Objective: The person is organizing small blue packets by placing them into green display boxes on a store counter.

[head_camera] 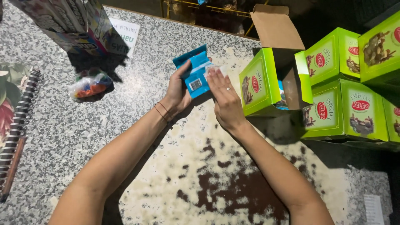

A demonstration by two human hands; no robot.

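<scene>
My left hand grips a small blue carton with its top flap open, held above the speckled stone counter. Beside it, my right hand rests its fingertips on a small clear wrapped item at the carton's right side. A ring shows on that hand. Just to the right stands an open green box with its cardboard flaps raised and something blue inside.
Several closed green boxes are stacked at the right. A clear bag of colourful bits lies at the left, behind it a colourful printed box. A spiral notebook lies along the left edge.
</scene>
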